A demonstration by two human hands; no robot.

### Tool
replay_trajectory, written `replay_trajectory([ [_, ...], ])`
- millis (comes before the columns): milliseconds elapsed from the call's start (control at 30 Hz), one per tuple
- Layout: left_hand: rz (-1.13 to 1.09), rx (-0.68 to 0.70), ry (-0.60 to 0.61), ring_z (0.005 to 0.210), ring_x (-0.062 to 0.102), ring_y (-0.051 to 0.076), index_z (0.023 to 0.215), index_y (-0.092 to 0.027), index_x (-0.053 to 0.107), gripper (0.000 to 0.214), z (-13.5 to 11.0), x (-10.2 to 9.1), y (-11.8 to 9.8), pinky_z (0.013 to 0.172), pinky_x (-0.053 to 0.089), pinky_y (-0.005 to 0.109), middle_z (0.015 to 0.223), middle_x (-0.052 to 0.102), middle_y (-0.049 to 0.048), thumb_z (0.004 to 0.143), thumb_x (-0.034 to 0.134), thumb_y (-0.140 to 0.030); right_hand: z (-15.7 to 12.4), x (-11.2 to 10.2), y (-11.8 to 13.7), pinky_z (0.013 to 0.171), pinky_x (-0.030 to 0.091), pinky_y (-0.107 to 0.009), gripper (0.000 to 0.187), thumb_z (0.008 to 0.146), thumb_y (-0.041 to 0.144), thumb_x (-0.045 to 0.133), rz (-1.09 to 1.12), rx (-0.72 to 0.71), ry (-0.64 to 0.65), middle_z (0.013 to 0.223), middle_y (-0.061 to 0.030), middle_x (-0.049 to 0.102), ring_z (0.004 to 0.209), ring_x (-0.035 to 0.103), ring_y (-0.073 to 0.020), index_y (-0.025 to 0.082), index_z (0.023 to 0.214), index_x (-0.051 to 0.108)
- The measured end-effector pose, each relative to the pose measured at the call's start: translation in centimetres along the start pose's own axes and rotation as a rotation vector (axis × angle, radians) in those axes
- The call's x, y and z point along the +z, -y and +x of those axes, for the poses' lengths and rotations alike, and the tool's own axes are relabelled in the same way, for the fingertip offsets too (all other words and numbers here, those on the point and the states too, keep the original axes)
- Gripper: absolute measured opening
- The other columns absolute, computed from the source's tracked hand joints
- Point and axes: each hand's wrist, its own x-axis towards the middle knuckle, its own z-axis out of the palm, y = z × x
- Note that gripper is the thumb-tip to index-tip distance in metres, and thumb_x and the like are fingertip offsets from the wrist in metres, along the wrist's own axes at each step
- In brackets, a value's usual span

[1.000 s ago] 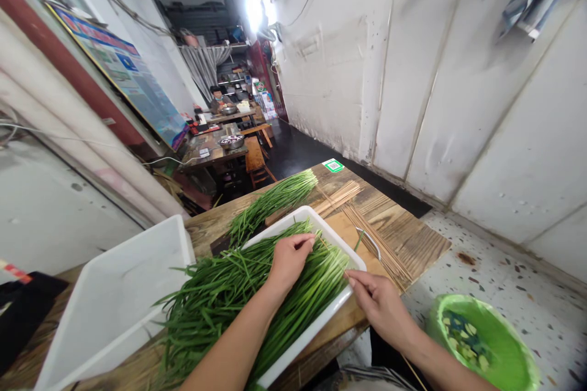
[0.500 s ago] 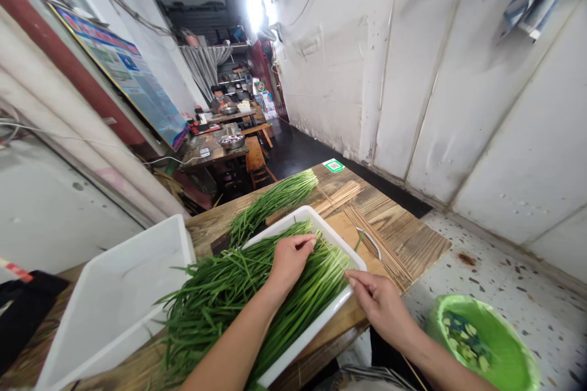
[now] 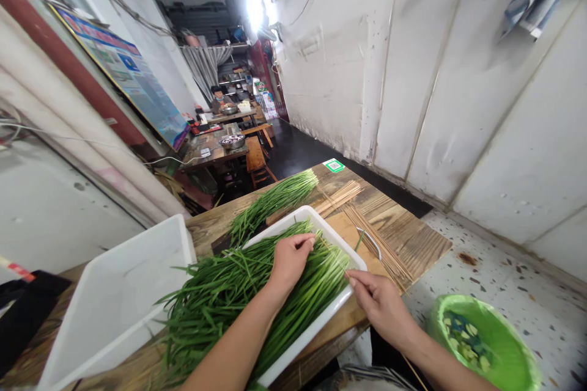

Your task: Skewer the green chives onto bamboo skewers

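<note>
A white tray (image 3: 316, 219) on the wooden table (image 3: 413, 238) is heaped with long green chives (image 3: 238, 293). My left hand (image 3: 288, 259) rests on the chives near their cut ends, fingers curled and pinching a few stalks. My right hand (image 3: 378, 299) is at the tray's right rim, thumb and forefinger pinched on a thin bamboo skewer whose tip points into the chives. A spread of bare bamboo skewers (image 3: 383, 250) lies on the table just beyond my right hand.
A second bunch of chives (image 3: 275, 198) lies behind the tray beside another skewer bundle (image 3: 339, 197). An empty white tray (image 3: 119, 293) stands at the left. A green bucket (image 3: 486, 342) with scraps sits on the floor at right. A person sits at far tables down the corridor.
</note>
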Motion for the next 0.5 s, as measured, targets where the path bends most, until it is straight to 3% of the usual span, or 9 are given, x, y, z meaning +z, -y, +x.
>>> replay_trajectory([
  [500, -0.072, -0.037, 0.004, 0.08, 0.065, 0.021, 0.082, -0.015, 0.071, 0.024, -0.06, 0.12, -0.59, 0.078, 0.048, 0.032, 0.085, 0.072, 0.0052, 0.071, 0.057, -0.032, 0.0, 0.02, -0.11, 0.064, 0.047, -0.026, 0.03, 0.087, 0.028, 0.042, 0.034, 0.015, 0.018, 0.071, -0.004, 0.065, 0.07, 0.06, -0.0196, 0.013, 0.094, 0.067],
])
